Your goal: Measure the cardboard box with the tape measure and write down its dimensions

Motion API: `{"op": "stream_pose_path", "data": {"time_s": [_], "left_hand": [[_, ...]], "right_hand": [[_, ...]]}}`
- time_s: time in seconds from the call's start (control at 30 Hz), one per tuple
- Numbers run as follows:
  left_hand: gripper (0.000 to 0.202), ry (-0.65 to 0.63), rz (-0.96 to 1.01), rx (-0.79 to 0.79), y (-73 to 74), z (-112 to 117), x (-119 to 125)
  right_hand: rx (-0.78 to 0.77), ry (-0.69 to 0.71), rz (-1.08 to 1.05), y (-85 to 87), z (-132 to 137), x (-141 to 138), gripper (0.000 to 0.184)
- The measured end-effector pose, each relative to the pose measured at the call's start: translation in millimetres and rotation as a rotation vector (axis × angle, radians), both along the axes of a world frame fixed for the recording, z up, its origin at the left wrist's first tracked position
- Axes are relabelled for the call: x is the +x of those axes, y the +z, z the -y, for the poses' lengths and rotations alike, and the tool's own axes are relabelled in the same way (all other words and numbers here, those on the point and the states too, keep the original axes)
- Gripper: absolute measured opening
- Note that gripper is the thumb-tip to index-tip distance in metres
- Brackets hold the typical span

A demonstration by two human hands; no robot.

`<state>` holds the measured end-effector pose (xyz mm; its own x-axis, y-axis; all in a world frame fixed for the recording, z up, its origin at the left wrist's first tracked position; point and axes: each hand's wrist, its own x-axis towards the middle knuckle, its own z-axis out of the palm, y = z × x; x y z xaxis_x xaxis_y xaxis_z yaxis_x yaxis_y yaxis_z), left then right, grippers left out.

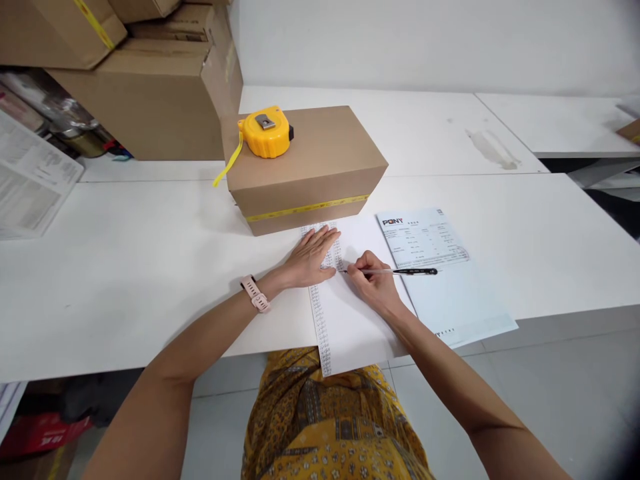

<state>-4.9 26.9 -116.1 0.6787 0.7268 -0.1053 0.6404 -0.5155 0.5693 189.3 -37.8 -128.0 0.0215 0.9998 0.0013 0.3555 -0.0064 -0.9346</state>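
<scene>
My right hand grips a pen, clear-barrelled with a black end, its tip at the sheet of white paper. Columns of small handwriting run down the left side of that sheet. My left hand lies flat across the upper left of the paper, fingers stretched out, covering some of the writing. Just beyond my hands sits a closed cardboard box with a yellow strip along its side. On top of it rests a yellow tape measure, its yellow strap hanging over the box edge.
Printed sheets headed "PONY" lie right of my writing hand, reaching past the table's front edge. Larger cardboard boxes are stacked at the back left. A printed white carton or paper stands at the far left of the white table.
</scene>
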Motion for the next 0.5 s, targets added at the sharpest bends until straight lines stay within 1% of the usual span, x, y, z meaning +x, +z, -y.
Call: {"op": "stream_pose_path", "data": {"time_s": [0.1, 0.33, 0.5], "left_hand": [[0.081, 0.001, 0.009, 0.003, 0.4, 0.5, -0.3], [0.081, -0.009, 0.028, 0.025, -4.0, 0.1, -1.6], [0.081, 0.008, 0.003, 0.01, -1.2, 0.7, 0.0]], "right_hand": [[-0.009, 0.0, 0.014, 0.2, 1.0, 0.4, 0.026], [-0.012, 0.004, 0.013, -1.6, 0.0, 1.1, 0.027], [0.011, 0.031, 0.024, -2.8, 0.1, 1.1, 0.026]]}}
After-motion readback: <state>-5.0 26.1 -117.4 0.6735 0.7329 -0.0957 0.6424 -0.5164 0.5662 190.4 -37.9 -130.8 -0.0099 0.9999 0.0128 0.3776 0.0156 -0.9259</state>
